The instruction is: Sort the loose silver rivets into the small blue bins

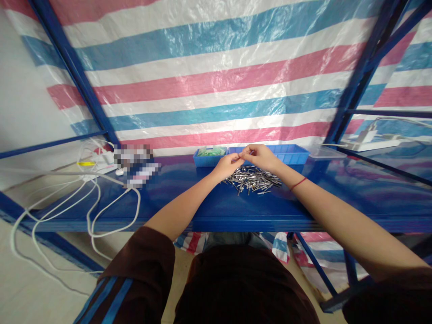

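Note:
A heap of small silver pop rivets (254,180) lies on the blue metal table (219,207). Just above its far side my left hand (229,164) and my right hand (258,156) meet, fingertips together. Both hands have their fingers closed in a pinch; whatever sits between them is too small to make out. Behind my right hand stands a long blue plastic bin (292,155), partly covered by that hand. Left of it, a smaller blue bin (199,161) holds a green, plastic-looking packet (211,152).
White cables (91,211) loop over the table's left side and hang past its front edge. Beside them is a power strip (103,164). A clear plastic lid or tray (326,153) lies right of the bins. Blue posts (354,72) and a striped sheet (216,81) stand behind.

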`<state>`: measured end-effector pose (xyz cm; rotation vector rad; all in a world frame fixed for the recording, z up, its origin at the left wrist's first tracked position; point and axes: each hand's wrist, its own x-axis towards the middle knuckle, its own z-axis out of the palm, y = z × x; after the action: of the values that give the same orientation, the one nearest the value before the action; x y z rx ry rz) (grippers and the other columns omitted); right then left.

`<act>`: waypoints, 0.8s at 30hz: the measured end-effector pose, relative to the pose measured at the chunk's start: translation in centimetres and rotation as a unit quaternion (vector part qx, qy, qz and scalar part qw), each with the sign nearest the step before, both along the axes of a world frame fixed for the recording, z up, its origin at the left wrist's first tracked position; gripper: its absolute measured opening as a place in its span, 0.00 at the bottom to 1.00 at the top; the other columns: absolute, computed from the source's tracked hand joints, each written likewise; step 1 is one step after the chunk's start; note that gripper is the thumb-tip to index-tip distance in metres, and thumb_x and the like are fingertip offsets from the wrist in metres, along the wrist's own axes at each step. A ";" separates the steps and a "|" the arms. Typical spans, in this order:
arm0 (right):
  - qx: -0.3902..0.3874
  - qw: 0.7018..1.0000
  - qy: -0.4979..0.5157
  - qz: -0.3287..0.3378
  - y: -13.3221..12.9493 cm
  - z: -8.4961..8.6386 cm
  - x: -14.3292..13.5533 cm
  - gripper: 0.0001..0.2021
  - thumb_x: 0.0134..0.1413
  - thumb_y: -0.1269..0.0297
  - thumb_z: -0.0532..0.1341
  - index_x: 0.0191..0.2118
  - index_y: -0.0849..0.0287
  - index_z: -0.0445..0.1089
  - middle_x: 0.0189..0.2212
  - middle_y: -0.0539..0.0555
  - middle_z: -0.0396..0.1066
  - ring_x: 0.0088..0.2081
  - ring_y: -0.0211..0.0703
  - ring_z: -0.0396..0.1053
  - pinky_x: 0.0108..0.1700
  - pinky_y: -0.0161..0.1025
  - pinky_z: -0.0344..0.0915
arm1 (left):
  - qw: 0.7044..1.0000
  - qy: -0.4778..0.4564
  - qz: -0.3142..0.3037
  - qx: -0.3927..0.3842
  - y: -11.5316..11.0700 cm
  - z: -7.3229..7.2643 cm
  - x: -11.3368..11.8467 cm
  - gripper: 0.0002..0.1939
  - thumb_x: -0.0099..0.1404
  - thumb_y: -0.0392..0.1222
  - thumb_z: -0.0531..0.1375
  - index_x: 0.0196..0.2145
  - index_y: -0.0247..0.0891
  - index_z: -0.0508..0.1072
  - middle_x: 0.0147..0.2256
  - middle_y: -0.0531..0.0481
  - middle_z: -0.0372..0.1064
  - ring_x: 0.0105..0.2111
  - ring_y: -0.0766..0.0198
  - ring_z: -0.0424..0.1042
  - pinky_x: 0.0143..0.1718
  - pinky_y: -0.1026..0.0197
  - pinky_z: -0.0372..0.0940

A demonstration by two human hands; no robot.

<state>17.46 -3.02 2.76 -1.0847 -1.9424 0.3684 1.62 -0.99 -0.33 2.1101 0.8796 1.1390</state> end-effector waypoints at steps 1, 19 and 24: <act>0.007 1.000 -0.006 -0.011 -0.1 0.1 -0.1 0.12 0.47 0.56 0.59 0.27 0.62 0.69 0.23 0.54 0.69 0.26 0.38 0.63 0.30 0.37 0.60 | 1.000 0.000 -0.001 0.000 0.1 -0.1 0.1 0.11 0.61 0.43 0.56 0.33 0.31 0.71 0.29 0.48 0.71 0.31 0.66 0.68 0.38 0.61 0.61; 0.129 0.986 -0.104 -0.003 -0.9 1.0 0.6 0.13 0.51 0.64 0.55 0.33 0.64 0.75 0.27 0.55 0.73 0.26 0.38 0.64 0.30 0.36 0.58 | 0.996 -0.085 0.040 0.004 0.6 0.1 -0.3 0.08 0.57 0.40 0.60 0.32 0.32 0.69 0.28 0.50 0.70 0.31 0.67 0.69 0.39 0.62 0.63; 0.085 0.984 -0.156 -0.030 -0.5 1.0 0.8 0.14 0.53 0.64 0.53 0.32 0.65 0.74 0.25 0.56 0.72 0.25 0.38 0.64 0.30 0.36 0.56 | 0.995 -0.087 0.044 -0.009 0.1 0.6 -0.4 0.10 0.58 0.42 0.59 0.35 0.32 0.70 0.30 0.48 0.71 0.30 0.68 0.69 0.36 0.63 0.63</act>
<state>18.23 -3.49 3.71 -1.1359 -2.1641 -0.0051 1.24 -0.84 0.22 1.9400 0.9028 1.3329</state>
